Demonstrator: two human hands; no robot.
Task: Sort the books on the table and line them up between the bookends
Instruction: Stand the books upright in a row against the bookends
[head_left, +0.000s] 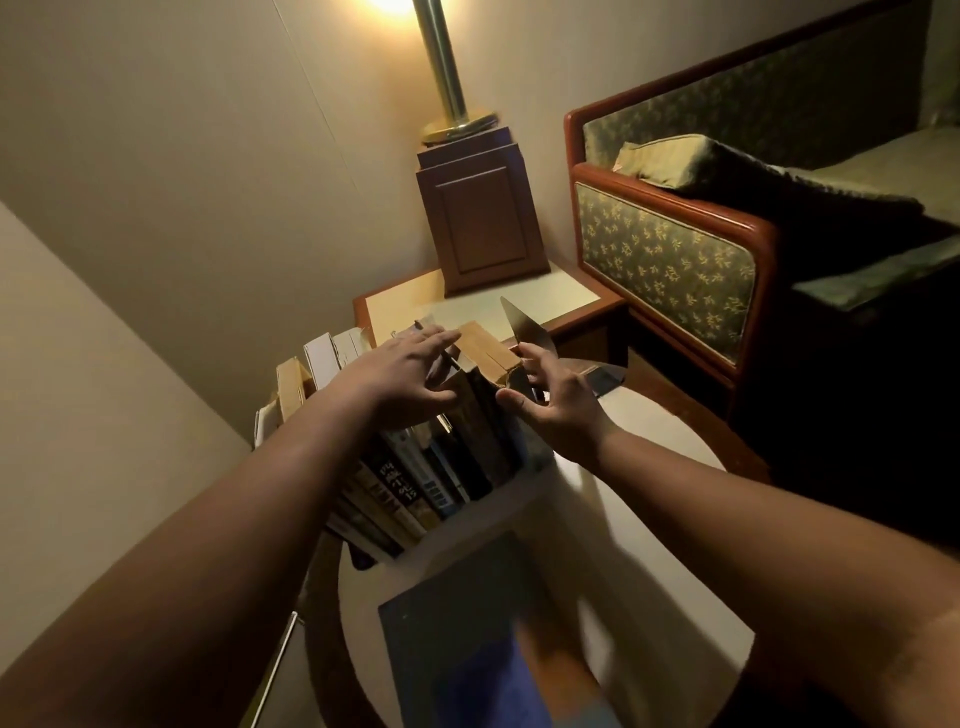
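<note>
A row of several upright books stands on the round pale table, spines toward me. My left hand lies flat with straight fingers on the tops of the middle books. My right hand hovers at the right end of the row, fingers spread, beside the last tan-edged book and the metal bookend. Whether it touches either is unclear. A dark blue book lies flat near me on the table. My left arm hides the left end of the row and any bookend there.
A low side table behind carries a wooden lamp base with a brass pole. A green patterned armchair with a wooden frame stands at the right. Walls close in at left and back.
</note>
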